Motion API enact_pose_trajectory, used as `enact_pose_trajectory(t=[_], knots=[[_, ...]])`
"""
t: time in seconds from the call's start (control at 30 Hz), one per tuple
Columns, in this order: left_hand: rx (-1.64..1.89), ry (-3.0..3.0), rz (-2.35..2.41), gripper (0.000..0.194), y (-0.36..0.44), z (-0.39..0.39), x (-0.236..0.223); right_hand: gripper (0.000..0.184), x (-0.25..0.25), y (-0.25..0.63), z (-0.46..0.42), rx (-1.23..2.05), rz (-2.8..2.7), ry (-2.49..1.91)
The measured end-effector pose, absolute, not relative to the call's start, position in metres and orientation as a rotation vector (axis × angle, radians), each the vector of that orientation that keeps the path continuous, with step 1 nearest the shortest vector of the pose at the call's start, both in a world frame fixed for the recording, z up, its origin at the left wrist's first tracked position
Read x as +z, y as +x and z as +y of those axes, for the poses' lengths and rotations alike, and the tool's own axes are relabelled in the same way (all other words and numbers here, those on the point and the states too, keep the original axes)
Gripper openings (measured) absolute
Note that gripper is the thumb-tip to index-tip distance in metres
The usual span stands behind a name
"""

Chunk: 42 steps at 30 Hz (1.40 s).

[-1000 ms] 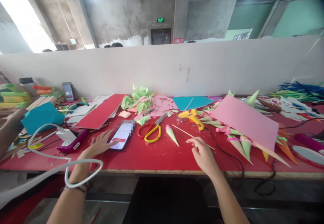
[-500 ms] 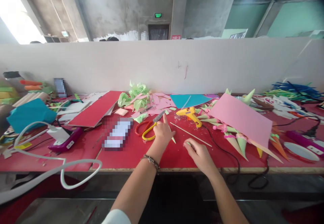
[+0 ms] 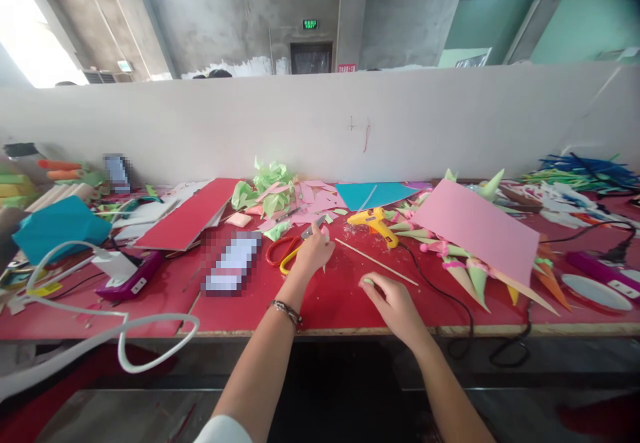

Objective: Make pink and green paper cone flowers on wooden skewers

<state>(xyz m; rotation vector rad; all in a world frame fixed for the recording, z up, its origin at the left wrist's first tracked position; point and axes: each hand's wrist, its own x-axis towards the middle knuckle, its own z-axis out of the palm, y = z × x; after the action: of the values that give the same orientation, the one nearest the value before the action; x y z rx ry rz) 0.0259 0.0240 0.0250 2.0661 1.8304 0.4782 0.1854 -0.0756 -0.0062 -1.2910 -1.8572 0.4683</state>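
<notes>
My left hand point(image 3: 315, 249) is over the table beside the scissors point(image 3: 284, 251), which have one red and one yellow handle. Its index finger reaches over the blades, and the other fingers are curled. A small pale pointed tip point(image 3: 324, 269) shows under this hand; what it belongs to is hidden. With thumb and index finger pressed together, my right hand point(image 3: 393, 299) pinches a small light-green piece point(image 3: 369, 281) above the red tabletop. Between and beyond the hands lie a thin wooden stick point(image 3: 377, 263) and a yellow glue gun point(image 3: 375, 224).
At right, a pink sheet point(image 3: 480, 233) covers part of several paper cones point(image 3: 467, 279). A blurred phone point(image 3: 233, 263) and a red board point(image 3: 190, 213) lie at left. Pink paper scraps point(image 3: 317, 197) are at the back. A white cable point(image 3: 125, 323) hangs over the front edge.
My left hand has shifted a little to the left, with its finger now lower over the scissor blades. The pale tip moved left with it. My right hand stays nearly still.
</notes>
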Motion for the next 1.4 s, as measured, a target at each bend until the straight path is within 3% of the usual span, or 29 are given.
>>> enact_pose_trajectory(t=[0.17, 0.47, 0.67, 0.87, 1.07, 1.27, 1.4], knots=[[0.85, 2.026, 1.52, 0.076, 0.019, 0.028, 0.021, 0.016, -0.006, 0.185, -0.073, 0.408, -1.85, -1.247], [1.195, 2.057, 1.455, 0.071, 0.003, 0.028, 0.008, 0.021, -0.005, 0.185, -0.072, 0.444, -1.811, -1.303], [1.205, 2.057, 1.518, 0.063, 0.0, 0.026, 0.007, 0.017, -0.01, 0.186, -0.068, 0.356, -1.767, -1.273], [1.218, 2.083, 1.434, 0.06, 0.003, 0.022, 0.009, 0.031, -0.016, 0.189, -0.068, 0.456, -1.687, -1.251], [1.252, 2.089, 1.417, 0.058, 0.002, 0.022, 0.009, 0.021, -0.01, 0.187, -0.075, 0.619, -1.68, -1.287], [1.26, 2.068, 1.419, 0.051, 0.001, 0.022, 0.007, 0.017, -0.007, 0.187, -0.074, 0.415, -1.667, -1.3], [1.254, 2.088, 1.411, 0.051, 0.002, 0.021, 0.008, 0.029, -0.01, 0.188, -0.072, 0.584, -1.569, -1.227]])
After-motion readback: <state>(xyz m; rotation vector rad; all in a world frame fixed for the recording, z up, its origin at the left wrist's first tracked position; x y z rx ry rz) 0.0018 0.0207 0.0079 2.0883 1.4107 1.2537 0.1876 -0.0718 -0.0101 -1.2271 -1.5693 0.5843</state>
